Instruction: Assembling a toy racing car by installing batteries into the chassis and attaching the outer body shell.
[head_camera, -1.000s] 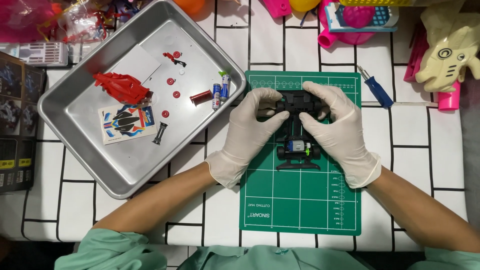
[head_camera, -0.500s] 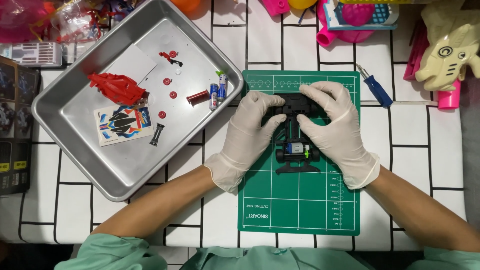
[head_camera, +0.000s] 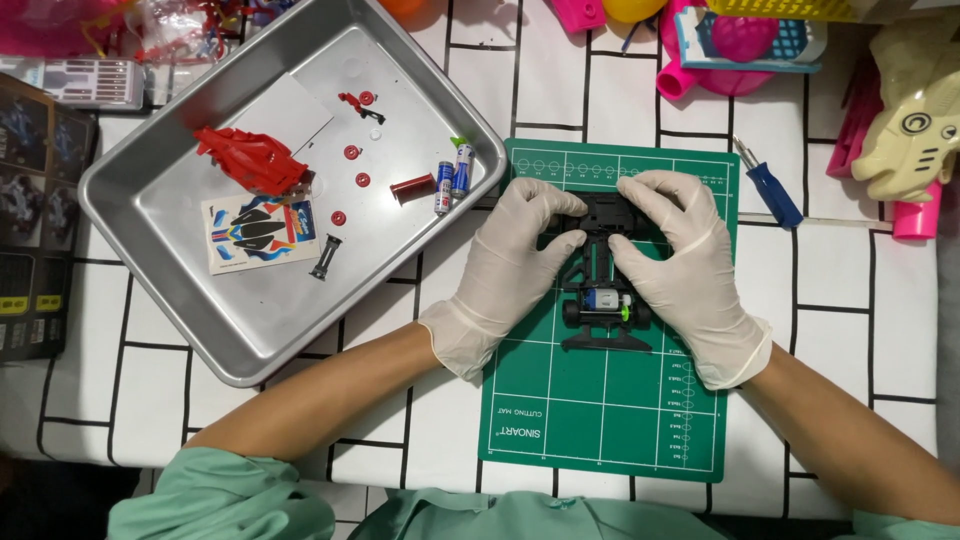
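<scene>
We work on a white tiled tabletop (head_camera: 850, 300), green cutting mat (head_camera: 600, 420) at centre frame. Our left hand (head_camera: 505, 275) and right hand (head_camera: 680, 270) both pinch the black toy car chassis (head_camera: 603, 290), steadying it on the mat; spare parts sit corralled in the metal tray (head_camera: 200, 320), upper left.

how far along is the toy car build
Partly built. Done: the black chassis on the green mat already has a motor and rear wheels fitted. In hand: the left hand and right hand both grip its front end. Left: the red body shell, sticker sheet, batteries and small red parts are loose in the metal tray.
</scene>
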